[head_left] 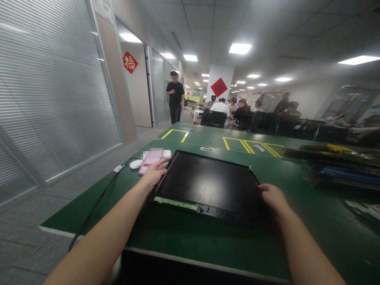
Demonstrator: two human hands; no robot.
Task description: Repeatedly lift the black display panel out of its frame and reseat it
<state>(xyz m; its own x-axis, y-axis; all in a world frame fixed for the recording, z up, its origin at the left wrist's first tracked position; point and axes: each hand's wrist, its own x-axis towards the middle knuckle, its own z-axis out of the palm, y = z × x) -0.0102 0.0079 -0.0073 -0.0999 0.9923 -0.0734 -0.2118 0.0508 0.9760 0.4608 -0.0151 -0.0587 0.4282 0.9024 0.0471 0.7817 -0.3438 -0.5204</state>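
There's the flat black rectangular screen panel, left hand gripping its left edge, right hand pinching its right, panel in between!

Screen smooth, softly glossy; tabletop smooth; carpet matt.

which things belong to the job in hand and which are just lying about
In use, it seems:
black panel, left hand at its left edge, right hand gripping its right edge
green strip at its near edge

Lying about, apparently:
phone
white rounded object beside it
blurred pile at right
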